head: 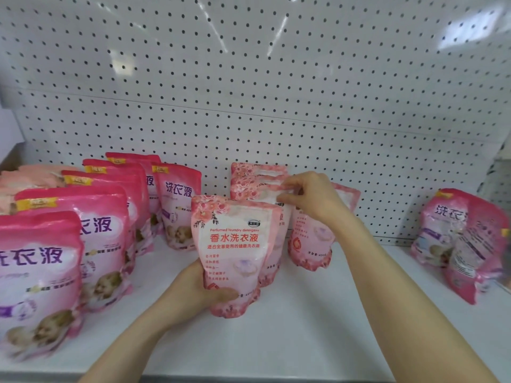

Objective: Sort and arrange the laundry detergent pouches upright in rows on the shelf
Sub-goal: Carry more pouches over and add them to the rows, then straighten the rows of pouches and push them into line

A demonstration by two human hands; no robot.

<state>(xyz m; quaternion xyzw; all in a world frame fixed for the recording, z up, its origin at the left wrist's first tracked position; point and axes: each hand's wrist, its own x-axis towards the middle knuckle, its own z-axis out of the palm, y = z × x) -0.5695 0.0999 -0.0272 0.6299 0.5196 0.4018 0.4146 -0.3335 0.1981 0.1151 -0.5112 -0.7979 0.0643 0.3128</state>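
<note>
Floral pouches [232,252] within left fingers [221,295], right fingers [293,185]

Left hand [190,295] grips pouch [235,244]; right hand [313,199], second pouch [262,193].

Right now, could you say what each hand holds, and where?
Left hand grips the front floral pouch at its base; right hand pinches the top edge of a rear pouch.

Open shelf [373,286] right of floral pouches [235,244] — dark-pink pouches [96,230] crowd left, maybe touching.
</note>
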